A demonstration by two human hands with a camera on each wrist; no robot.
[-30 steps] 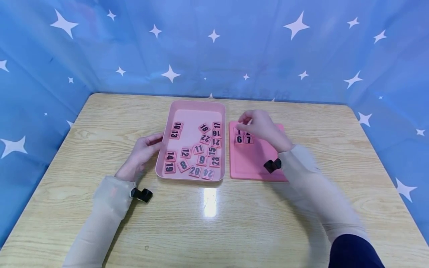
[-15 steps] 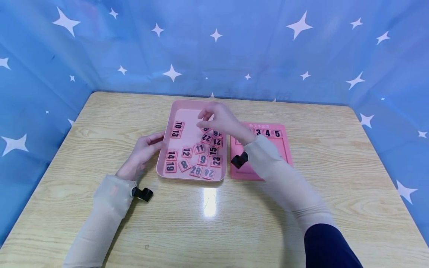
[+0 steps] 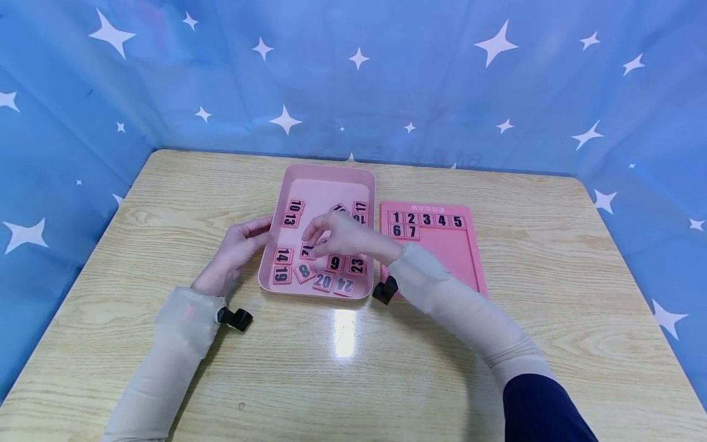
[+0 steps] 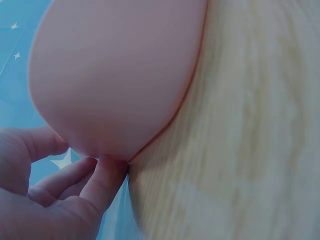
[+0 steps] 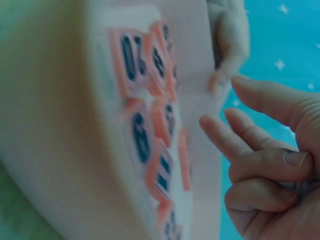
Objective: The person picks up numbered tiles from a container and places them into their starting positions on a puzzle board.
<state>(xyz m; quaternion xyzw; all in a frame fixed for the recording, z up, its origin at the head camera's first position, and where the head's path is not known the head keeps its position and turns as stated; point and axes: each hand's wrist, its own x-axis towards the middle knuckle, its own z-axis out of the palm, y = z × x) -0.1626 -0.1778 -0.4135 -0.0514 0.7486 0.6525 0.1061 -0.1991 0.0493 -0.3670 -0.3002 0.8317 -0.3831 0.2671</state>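
Note:
A pale pink tray (image 3: 311,189) holds several loose number tiles, lying at various angles. My left hand (image 3: 236,248) grips the tray's left side; in the left wrist view its thumb and fingertips meet the outer wall (image 4: 125,75). My right hand (image 3: 349,235) hovers over the tray, its fingertips near the 12 tile (image 3: 306,250) and just above the 8 tile (image 3: 304,272). Seen from the right wrist, thumb and forefingers are apart with nothing between them. Some tiles are hidden under this hand. Beside the tray, a pink board (image 3: 442,261) bears tiles 1 to 5 above 6 and 7 (image 3: 412,231).
Tray and board lie side by side on a wooden table (image 3: 287,374). Behind it hangs a blue curtain (image 3: 353,92) with white stars. A black wrist camera (image 3: 385,290) on the right arm is over the board's near left corner.
My right hand has moved left from the board to above the tray, then nearer to me towards the 12 and 8 tiles. The left hand stays on the tray's side.

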